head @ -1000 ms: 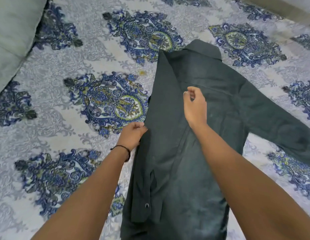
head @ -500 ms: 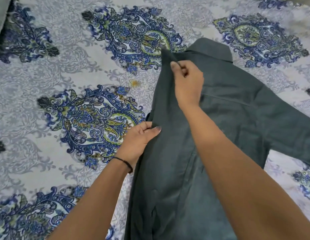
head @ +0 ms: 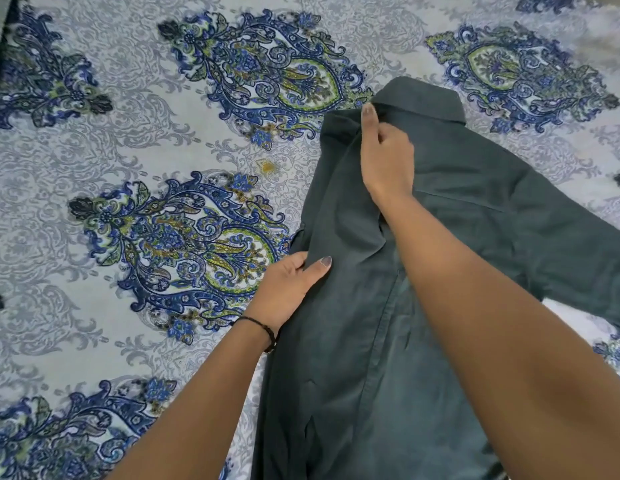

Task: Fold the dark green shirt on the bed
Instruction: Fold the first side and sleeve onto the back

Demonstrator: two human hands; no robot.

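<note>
Now, right hand pinching the dark green shirt, left hand gripping its edge, an uneven pull could skew the fold

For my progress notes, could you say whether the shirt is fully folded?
Partly: one side of the shirt is folded in; the other sleeve lies spread.

You can't read any words, numbers or signs here. The dark green shirt shows no tag with writing on it. The bed cover has only swirly blue and green shapes, not letters.
</note>
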